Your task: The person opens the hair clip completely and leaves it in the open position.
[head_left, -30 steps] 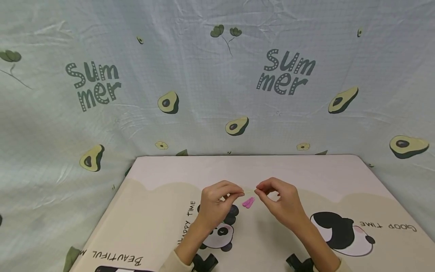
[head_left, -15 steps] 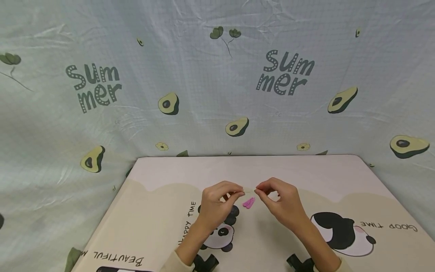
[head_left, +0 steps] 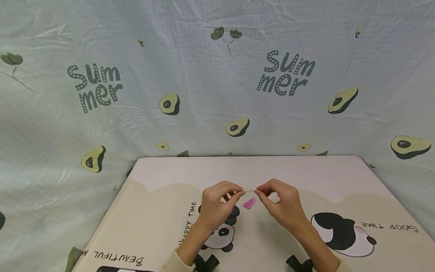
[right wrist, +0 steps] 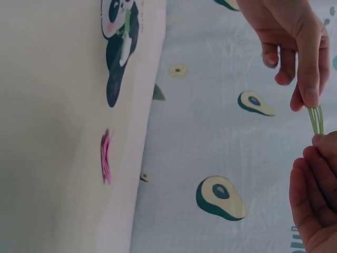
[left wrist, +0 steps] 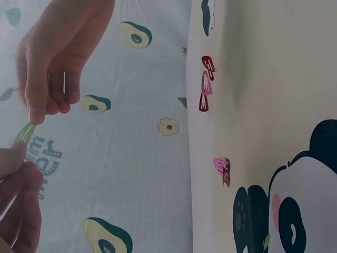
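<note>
Between my two hands is a slim light green hair clip (right wrist: 316,120), with narrow slots along it. My left hand (head_left: 217,200) pinches one end between thumb and fingertips. At the other end, the fingertips of my right hand (head_left: 283,202) pinch it too. In the head view it reads as a thin line, slightly bowed. Both hands are raised over the table (head_left: 272,241). Beneath the fingertips, a small pink striped cluster (head_left: 249,203), like hair clips laid together, rests on the table.
In the left wrist view, two red hair clips (left wrist: 208,65) and a pink hair clip (left wrist: 206,83) lie in a row on the table; my right hand hides them in the head view. Behind the table hangs an avocado-print curtain (head_left: 200,75).
Half a second ago a gap showed between the green clip and my right fingertips; now it reaches them and bows slightly. The hands have barely moved.
</note>
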{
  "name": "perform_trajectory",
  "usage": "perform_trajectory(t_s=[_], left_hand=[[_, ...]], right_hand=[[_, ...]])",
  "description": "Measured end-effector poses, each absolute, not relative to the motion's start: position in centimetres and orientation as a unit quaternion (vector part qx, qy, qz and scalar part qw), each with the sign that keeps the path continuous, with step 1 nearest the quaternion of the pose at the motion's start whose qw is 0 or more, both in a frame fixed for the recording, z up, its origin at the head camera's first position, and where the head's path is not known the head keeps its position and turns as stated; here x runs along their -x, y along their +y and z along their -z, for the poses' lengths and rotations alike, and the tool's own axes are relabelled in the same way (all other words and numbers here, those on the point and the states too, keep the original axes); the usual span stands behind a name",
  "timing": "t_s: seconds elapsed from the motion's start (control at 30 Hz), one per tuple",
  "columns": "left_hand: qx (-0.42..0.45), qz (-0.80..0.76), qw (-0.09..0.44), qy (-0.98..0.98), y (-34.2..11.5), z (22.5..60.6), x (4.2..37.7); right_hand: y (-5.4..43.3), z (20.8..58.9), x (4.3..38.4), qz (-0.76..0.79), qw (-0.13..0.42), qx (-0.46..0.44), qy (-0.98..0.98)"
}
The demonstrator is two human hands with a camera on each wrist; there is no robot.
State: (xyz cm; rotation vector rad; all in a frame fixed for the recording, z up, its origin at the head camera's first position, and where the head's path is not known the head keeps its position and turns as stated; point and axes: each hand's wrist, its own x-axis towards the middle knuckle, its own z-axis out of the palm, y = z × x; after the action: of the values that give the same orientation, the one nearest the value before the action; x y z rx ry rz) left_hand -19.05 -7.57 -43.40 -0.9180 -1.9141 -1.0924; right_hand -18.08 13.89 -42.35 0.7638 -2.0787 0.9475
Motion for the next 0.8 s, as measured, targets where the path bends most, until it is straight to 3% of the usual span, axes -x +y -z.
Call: perform_trajectory(t_s=[0.8], left_hand=[[0.364, 0.39, 0.408, -0.741, -7.39, 43.65, 19.01]], right_hand=[[13.55, 43.21, 18.42, -0.408, 0.388, -0.328, -0.759]])
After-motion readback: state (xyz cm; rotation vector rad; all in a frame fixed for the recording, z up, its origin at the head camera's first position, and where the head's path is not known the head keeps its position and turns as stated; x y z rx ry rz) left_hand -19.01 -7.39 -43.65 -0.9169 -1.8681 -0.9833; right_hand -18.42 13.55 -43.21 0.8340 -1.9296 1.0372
